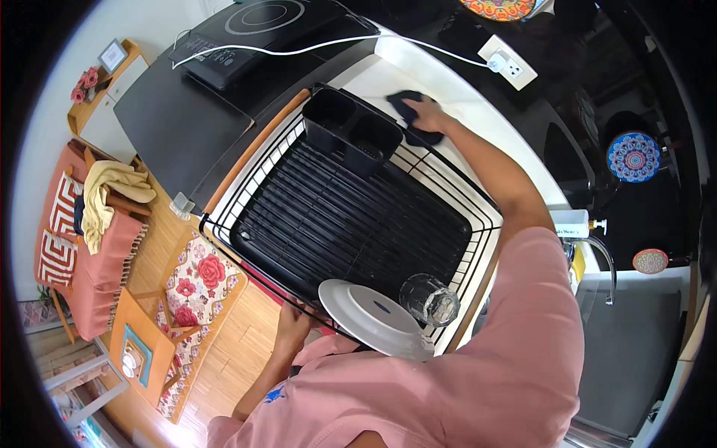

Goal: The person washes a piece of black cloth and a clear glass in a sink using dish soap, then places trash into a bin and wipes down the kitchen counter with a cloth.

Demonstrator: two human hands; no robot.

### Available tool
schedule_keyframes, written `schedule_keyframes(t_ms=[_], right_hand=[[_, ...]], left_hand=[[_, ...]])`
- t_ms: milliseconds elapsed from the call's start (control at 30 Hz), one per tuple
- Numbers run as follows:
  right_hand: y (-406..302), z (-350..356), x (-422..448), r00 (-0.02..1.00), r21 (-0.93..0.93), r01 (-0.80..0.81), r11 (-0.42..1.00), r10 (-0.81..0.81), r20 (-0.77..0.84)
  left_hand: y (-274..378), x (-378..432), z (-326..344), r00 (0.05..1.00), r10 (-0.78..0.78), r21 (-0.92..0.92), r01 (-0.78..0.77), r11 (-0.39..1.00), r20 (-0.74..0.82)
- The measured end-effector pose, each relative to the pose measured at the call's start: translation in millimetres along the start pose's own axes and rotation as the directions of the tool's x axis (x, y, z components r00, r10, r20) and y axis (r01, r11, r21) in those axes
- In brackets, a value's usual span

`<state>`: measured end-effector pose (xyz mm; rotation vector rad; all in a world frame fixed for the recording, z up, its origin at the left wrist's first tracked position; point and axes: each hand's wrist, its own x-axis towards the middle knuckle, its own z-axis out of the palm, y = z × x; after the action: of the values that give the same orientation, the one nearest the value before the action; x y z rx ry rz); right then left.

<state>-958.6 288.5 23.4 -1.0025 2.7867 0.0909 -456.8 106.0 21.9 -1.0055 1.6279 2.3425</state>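
Observation:
A black wire dish rack (358, 224) with wooden side handles is in front of me. Its ribbed black tray bears a white plate (367, 316) and a clear glass (428, 299), both at the near right corner. A black utensil holder (353, 129) stands at its far side. Reaching past the rack, my right hand (428, 115) presses a dark cloth (423, 137) onto the white countertop (364, 75). My left hand (294, 325) grips the rack's near rim, its fingers partly hidden by the rim.
An induction cooktop (224, 61) lies at the far left, its white cord (336, 43) running to a wall outlet (508, 63). Right of me are a soap bottle (570, 224), a faucet (608, 274) and a grey sink area (627, 347). A flowered chair (196, 280) stands left.

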Motion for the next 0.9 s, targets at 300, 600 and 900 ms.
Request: schedule_keyframes(t_ms=[300,600,900], right_hand=[[-38.5,-21.9,-17.9,0.983,-0.005,0.181,0.983,-0.181,0.008],[94.3,26.3,-193.4,0.906,-0.077,-0.423,0.903,0.424,-0.002],[81.9,39.8,-281.1,0.763,0.042,-0.645,0.763,0.642,0.074]], left_hand=[[-1.5,7.0,6.0,1.0,0.014,-0.017,-0.014,1.0,0.017],[-6.7,18.1,-3.1,1.0,-0.004,-0.057,0.004,0.998,0.0],[-16.6,43.5,-15.9,0.99,0.122,0.011,-0.123,0.992,0.077]])
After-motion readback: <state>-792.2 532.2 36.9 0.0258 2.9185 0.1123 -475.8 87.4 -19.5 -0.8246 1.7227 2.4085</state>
